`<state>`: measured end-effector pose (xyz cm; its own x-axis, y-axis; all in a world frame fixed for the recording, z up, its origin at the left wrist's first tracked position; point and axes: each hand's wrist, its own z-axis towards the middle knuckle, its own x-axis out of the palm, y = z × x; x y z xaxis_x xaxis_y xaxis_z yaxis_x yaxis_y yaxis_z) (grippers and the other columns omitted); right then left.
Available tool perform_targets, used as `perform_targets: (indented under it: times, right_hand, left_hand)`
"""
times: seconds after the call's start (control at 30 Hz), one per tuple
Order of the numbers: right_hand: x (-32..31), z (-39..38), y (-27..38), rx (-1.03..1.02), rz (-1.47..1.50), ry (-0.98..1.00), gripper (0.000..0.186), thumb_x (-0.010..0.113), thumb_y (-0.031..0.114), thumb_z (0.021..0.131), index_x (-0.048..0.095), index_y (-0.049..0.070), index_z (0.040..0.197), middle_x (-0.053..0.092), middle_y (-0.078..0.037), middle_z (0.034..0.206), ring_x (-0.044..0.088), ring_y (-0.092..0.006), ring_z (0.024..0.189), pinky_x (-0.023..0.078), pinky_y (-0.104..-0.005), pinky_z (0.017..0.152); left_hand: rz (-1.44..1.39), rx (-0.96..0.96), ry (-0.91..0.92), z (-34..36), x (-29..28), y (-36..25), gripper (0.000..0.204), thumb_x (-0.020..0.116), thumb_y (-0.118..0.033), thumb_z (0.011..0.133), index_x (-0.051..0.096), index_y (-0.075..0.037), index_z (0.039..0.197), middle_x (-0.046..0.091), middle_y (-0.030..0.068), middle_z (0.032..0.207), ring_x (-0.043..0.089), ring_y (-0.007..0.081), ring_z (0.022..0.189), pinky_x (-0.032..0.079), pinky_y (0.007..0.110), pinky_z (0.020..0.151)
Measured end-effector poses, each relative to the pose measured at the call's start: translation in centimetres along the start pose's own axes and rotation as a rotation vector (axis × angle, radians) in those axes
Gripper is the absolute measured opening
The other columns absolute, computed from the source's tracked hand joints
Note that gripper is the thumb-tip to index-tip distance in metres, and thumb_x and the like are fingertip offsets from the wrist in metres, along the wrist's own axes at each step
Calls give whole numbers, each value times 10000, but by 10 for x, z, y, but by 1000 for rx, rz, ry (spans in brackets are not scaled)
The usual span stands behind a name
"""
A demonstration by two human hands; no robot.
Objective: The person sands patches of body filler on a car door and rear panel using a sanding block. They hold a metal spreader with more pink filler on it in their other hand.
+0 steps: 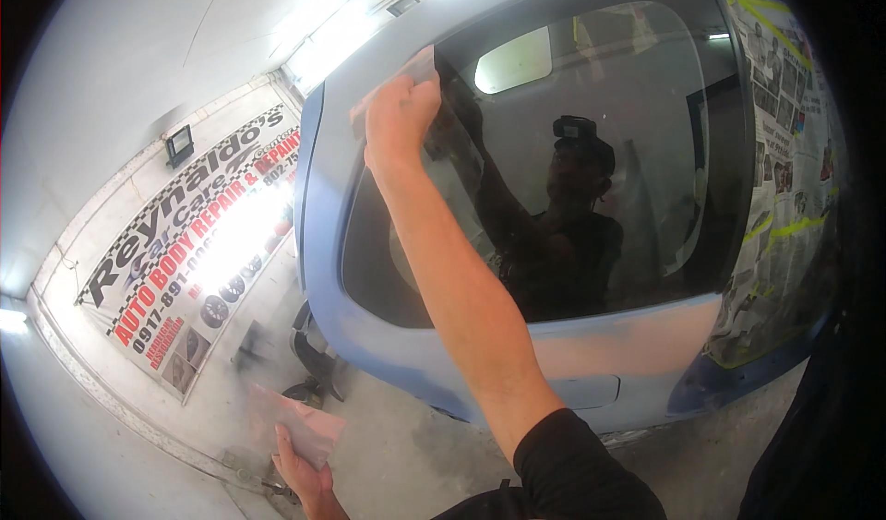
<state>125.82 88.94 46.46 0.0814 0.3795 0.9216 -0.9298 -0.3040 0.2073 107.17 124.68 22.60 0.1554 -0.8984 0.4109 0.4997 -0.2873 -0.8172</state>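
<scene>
My right arm stretches up across the rear side window (554, 271) of a vehicle. At the window's upper left corner, my right hand (401, 119) is closed on a thin, flat pinkish piece (424, 64) and presses it along the grey-blue body panel (328, 179). I cannot make out its kind; the fingers hide part of it. Low on the left, my left hand (300, 472) grips a flat rectangular pinkish-grey sheet (312, 430), thumb on its face. That sheet is apart from the vehicle.
Pinkish patches (628, 340) mark the panel below the window. Taped newspaper (784, 142) covers the vehicle's right part. A printed banner (198, 252) and a floodlight (180, 146) are on the left wall. A dark part (318, 349) stands by the vehicle's left side, above the dusty floor (397, 455).
</scene>
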Motion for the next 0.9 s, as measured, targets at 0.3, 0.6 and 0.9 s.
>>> perform_targets:
  times: [0.3, 0.6, 0.9]
  right_hand:
    - [33, 4, 12, -60, -235, -26, 424, 404, 21, 910, 325, -164, 1284, 397, -296, 1196, 498, -410, 1065, 388, -457, 987]
    - [71, 22, 12, -64, -471, -89, 487, 494, -9, 880, 246, -170, 1268, 331, -307, 1226, 527, -389, 1074, 460, -397, 925]
    - [44, 29, -40, -180, -703, 94, 546, 420, -52, 873, 212, -187, 1359, 317, -268, 1236, 467, -358, 1079, 389, -403, 958]
  left_hand:
    - [35, -1, -48, 1, 2, -7, 327, 569, -233, 999, 569, 24, 1201, 637, 87, 1108, 632, 189, 995, 529, 342, 841]
    - [31, 1, -45, 1, 3, -14, 345, 541, -232, 1010, 562, 55, 1201, 633, 102, 1115, 632, 212, 985, 532, 352, 839]
    - [-18, -14, 2, 1, 3, -8, 359, 544, -237, 1007, 556, 47, 1225, 628, 106, 1149, 631, 213, 1018, 534, 353, 867]
